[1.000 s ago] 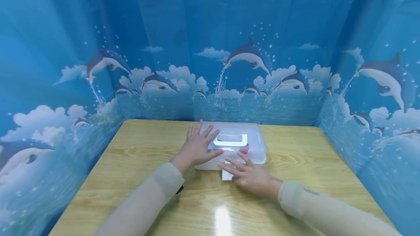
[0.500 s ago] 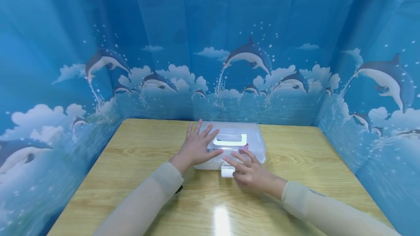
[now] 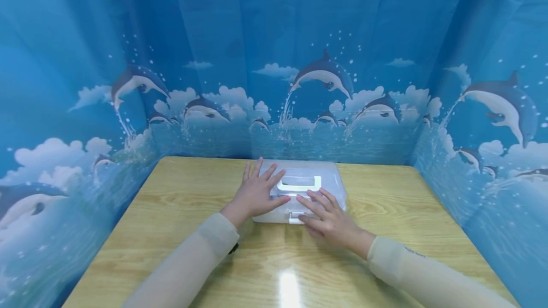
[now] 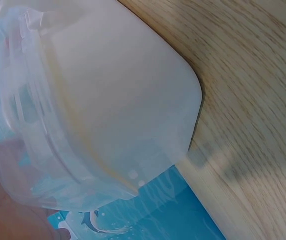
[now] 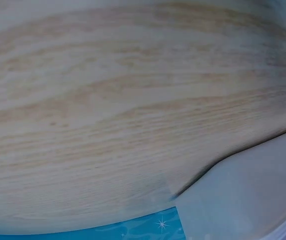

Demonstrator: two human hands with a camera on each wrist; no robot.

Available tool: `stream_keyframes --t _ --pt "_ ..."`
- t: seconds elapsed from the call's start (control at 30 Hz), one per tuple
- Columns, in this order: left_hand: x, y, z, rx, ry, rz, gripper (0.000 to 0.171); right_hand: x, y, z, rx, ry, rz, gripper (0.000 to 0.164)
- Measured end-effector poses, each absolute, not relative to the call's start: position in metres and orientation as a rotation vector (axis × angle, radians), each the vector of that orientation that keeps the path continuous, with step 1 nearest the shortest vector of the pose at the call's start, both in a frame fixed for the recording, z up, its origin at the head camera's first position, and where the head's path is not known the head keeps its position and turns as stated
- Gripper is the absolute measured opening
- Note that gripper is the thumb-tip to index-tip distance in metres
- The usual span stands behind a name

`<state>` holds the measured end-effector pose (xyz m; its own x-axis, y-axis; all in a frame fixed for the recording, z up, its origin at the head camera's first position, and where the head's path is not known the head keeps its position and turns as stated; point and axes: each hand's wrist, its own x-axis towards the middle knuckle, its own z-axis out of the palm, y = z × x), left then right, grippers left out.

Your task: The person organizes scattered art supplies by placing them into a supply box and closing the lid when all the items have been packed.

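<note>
A translucent plastic box with its lid down sits near the back of the table, a white carry handle lying on top. My left hand rests with spread fingers on the lid's left side. In the left wrist view, its palm lies along the edge of the box. At the front, my right hand reaches its fingers onto the lid while the thumb presses the white latch, which lies up against the front wall. The right wrist view catches a box corner; that hand is out of sight there.
The wooden table extends around the box. Blue dolphin-print curtains enclose it at the back and both sides. Something small and dark shows beside the left sleeve.
The latch has swung up from hanging forward to lying against the box front. My right hand has shifted slightly forward and up onto the lid; the left hand stays in place.
</note>
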<state>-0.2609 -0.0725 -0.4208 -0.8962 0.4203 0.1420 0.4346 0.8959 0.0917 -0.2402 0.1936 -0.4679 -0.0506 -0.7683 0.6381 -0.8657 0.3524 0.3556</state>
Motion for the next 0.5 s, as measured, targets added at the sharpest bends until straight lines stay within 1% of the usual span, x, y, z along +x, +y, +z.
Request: stream_keyframes --t 0.1,0.27,0.5 --pt "-0.2606 -0.0724 -0.4211 -0.663 -2.937 -0.196 0.084 -0.2420 0.1930 -0.4668 1.409 -1.821 0.175 0.031" --pt "-0.2601 -0.0721 -0.4205 -0.667 -2.931 -0.213 0.082 -0.2439 0.1924 -0.4664 1.377 -1.810 0.189 0.030" --pt "-0.2589 -0.0723 -0.4197 -0.667 -2.933 -0.178 0.083 -0.2458 0.1920 -0.4694 1.342 -1.829 0.206 0.031"
